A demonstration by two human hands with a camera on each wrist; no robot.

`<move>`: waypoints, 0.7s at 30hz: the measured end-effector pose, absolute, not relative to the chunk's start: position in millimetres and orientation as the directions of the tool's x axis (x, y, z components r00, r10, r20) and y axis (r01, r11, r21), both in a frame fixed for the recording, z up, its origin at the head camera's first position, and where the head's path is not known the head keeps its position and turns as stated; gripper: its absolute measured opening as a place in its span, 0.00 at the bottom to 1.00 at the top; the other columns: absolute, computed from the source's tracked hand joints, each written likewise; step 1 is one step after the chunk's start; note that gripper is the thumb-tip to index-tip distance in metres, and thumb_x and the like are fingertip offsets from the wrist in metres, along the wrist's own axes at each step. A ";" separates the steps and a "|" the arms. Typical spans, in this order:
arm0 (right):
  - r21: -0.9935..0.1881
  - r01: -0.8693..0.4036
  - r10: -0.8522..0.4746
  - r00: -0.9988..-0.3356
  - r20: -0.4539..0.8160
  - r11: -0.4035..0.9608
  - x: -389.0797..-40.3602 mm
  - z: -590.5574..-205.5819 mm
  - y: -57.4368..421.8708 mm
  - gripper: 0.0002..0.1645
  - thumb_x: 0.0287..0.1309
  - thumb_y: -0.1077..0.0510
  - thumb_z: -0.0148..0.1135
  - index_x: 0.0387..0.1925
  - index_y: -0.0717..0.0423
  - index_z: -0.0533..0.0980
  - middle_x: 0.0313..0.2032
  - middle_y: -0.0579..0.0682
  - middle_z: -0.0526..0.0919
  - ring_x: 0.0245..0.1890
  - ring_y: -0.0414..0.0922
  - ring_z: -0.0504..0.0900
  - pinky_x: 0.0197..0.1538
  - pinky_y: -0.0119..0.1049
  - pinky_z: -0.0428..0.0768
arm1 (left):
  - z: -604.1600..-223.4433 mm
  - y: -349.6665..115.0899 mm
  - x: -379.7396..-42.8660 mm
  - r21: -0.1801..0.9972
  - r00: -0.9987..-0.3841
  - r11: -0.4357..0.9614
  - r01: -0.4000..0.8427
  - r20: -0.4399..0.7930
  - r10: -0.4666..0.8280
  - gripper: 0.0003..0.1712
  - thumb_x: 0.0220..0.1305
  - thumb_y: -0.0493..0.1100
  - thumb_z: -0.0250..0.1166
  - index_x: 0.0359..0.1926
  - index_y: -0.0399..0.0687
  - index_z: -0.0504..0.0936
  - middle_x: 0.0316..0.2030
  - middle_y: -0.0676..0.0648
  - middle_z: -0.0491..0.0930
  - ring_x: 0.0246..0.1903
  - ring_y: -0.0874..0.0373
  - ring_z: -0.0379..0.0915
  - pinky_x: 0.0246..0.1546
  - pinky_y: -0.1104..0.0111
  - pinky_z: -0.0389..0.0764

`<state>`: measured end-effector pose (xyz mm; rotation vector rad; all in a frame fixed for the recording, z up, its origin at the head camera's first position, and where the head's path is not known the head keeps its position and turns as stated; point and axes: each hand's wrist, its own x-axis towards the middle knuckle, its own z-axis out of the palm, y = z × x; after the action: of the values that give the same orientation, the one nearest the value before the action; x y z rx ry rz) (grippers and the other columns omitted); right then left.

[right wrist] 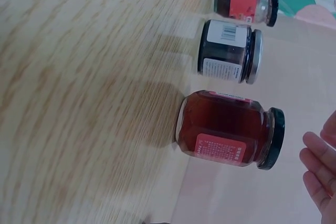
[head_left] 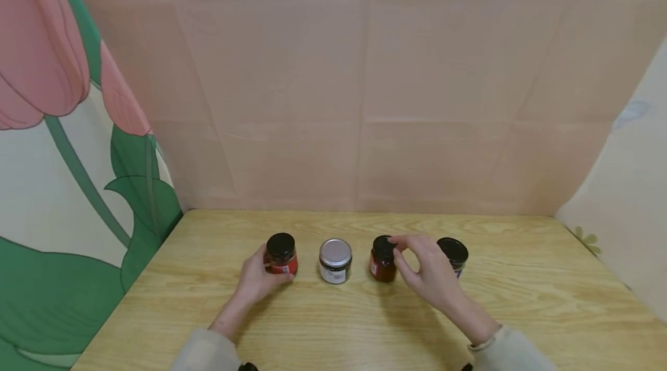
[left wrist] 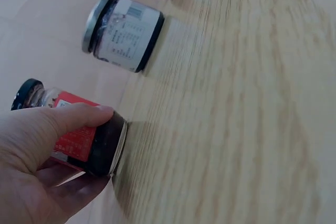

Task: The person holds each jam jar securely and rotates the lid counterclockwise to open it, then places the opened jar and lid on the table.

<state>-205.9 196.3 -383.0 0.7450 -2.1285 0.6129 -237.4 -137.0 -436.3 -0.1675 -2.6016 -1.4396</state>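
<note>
My left hand (head_left: 256, 277) holds a glass jar with a black lid and red label (head_left: 282, 254), its thumb along the near side. In the left wrist view this jar (left wrist: 79, 135) is upright at the wood surface. My right hand (head_left: 429, 270) is beside the black lid of a dark red jar (head_left: 383, 267), fingers loosely bent. The right wrist view shows a gap between those fingers (right wrist: 317, 163) and the lid of the dark red jar (right wrist: 226, 127). Between these two stands a silver-lidded jar with a white label (head_left: 336, 261).
A fourth jar with a black lid (head_left: 453, 251) stands at the right, partly hidden behind my right hand. All the jars form a row on the wooden table (head_left: 323, 324). A plain pinkish cloth (head_left: 312, 99) hangs behind, with a tulip-patterned one (head_left: 41, 203) at the left.
</note>
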 end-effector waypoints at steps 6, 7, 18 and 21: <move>-0.176 -0.678 -0.305 -0.526 0.794 0.714 -204.3 -382.2 197.3 0.15 0.47 0.69 0.65 0.40 0.57 0.80 0.31 0.44 0.84 0.34 0.43 0.81 0.43 0.48 0.78 | -436.5 -133.8 -236.6 0.803 -0.959 0.549 0.230 0.282 -0.011 0.36 0.33 0.34 0.81 0.46 0.38 0.74 0.38 0.40 0.80 0.37 0.47 0.81 0.41 0.56 0.81; -0.178 -0.677 -0.303 -0.528 0.793 0.714 -204.1 -382.6 197.1 0.15 0.47 0.69 0.65 0.40 0.57 0.80 0.31 0.44 0.84 0.34 0.43 0.81 0.43 0.48 0.78 | -436.0 -133.8 -236.4 0.798 -0.956 0.553 0.239 0.294 -0.011 0.35 0.33 0.34 0.81 0.45 0.39 0.73 0.38 0.40 0.80 0.35 0.48 0.81 0.40 0.58 0.81; -0.183 -0.668 -0.306 -0.544 0.781 0.721 -204.0 -383.9 195.2 0.14 0.48 0.68 0.65 0.40 0.57 0.81 0.30 0.44 0.84 0.35 0.43 0.81 0.42 0.47 0.78 | -423.7 -130.7 -233.6 0.790 -0.933 0.535 0.299 0.361 -0.011 0.32 0.33 0.34 0.80 0.44 0.41 0.75 0.38 0.42 0.83 0.40 0.50 0.79 0.41 0.58 0.81; -0.181 -0.669 -0.307 -0.542 0.782 0.721 -203.9 -384.1 195.3 0.14 0.48 0.68 0.65 0.40 0.57 0.81 0.30 0.44 0.84 0.35 0.43 0.82 0.41 0.47 0.78 | -423.7 -129.9 -233.3 0.797 -0.930 0.519 0.309 0.367 -0.011 0.33 0.33 0.33 0.80 0.45 0.41 0.76 0.38 0.44 0.84 0.41 0.52 0.79 0.43 0.60 0.80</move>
<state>-203.9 195.3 -384.1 0.7363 -2.1570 0.6050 -233.3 -129.9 -423.7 -0.2480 -2.4371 -1.3746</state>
